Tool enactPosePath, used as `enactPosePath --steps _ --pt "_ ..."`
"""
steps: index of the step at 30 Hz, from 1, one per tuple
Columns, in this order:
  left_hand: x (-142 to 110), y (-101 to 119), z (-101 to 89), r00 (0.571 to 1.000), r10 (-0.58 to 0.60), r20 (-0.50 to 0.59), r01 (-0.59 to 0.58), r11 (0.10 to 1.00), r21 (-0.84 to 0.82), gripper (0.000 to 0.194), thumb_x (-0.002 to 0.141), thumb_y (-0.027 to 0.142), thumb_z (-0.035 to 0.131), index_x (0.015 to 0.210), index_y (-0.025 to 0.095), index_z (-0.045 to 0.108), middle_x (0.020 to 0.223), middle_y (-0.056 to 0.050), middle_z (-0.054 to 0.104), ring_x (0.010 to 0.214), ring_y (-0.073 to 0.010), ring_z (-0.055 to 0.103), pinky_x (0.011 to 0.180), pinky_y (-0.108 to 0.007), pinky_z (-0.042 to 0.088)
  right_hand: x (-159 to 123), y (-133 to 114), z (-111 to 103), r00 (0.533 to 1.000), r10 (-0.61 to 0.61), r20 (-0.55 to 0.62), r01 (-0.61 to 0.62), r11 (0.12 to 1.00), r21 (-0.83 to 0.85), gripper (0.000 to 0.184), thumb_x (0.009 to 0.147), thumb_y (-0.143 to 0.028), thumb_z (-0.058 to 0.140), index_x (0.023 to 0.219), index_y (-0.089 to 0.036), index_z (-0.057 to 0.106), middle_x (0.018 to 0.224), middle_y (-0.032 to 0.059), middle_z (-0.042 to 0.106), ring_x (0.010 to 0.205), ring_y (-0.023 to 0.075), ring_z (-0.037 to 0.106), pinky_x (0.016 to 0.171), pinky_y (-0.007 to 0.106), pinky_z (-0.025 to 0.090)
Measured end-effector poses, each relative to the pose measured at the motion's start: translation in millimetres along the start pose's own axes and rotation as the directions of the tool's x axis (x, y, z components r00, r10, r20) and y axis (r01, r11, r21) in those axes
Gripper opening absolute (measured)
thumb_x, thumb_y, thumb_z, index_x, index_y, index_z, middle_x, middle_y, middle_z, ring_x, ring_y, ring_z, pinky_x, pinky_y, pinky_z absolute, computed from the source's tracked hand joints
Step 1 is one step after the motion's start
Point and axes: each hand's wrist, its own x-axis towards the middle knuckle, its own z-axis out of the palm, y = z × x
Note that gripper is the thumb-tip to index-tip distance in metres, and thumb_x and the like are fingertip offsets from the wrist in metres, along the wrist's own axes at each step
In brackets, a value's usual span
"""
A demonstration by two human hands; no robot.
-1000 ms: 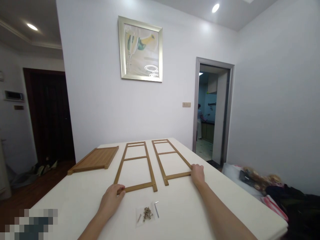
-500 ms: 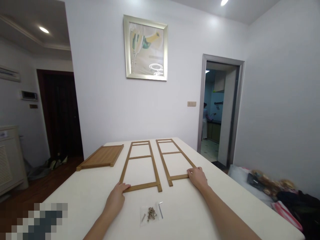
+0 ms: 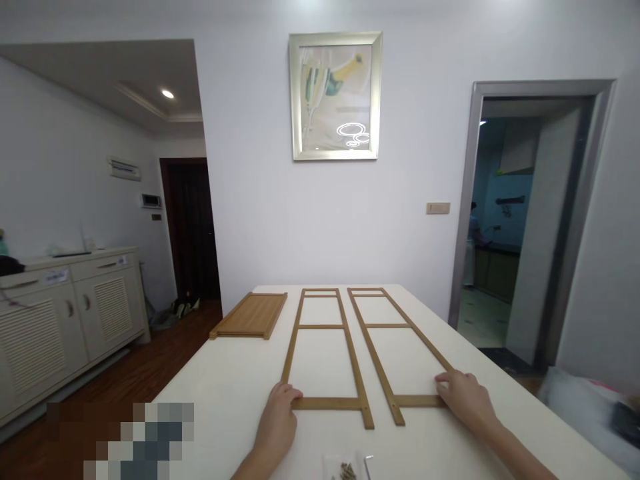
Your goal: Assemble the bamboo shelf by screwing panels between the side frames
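Counting them off, two hands are on two open wooden frames, one apiece, flat on a white table! The left hand has its thumb and fingers curled, barely parted, around the near outer corner of the left frame, gripping it. Over on the other side, the right hand closes on the near outer corner of the right frame, thumb and finger almost together at the end of the nearest bar. How hard either squeezes, I cannot tell.

Each frame shows two long rails and four crossbars, running away from the hands, with a narrow gap between the pair. Beyond the left grip and out to its left lie the slatted panels, stacked; their number I cannot make out. Nearer the wearer than both grips, and between them, come one clear bag with several screws, too bunched to count, and one hex key just right of it, both cut off by the bottom edge of the view.
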Motion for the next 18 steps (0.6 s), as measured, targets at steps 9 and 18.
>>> enactPosePath --steps 9,18 --pt "93 -9 -37.3 0.972 -0.195 -0.131 0.224 0.939 0.261 0.027 0.089 0.03 0.046 0.101 0.015 0.065 0.101 -0.01 0.069 0.096 -0.0223 0.063 0.081 -0.029 0.043 24 -45 40 0.892 -0.399 -0.214 0.422 0.904 0.074 0.03 0.087 -0.027 0.047 0.098 -0.018 0.073 0.103 0.0122 0.071 0.097 0.0292 0.064 0.085 0.044 0.049" --pt "174 -56 -34.9 0.907 -0.328 -0.263 0.411 0.824 0.391 0.047 0.093 0.046 0.034 0.107 0.006 0.055 0.105 -0.024 0.063 0.096 -0.0348 0.062 0.071 -0.039 0.044 9 -45 73 0.711 -0.614 -0.342 0.663 0.747 0.037 0.021 0.086 -0.027 0.056 0.103 -0.026 0.068 0.098 0.0057 0.073 0.091 0.0246 0.066 0.087 0.04 0.049"
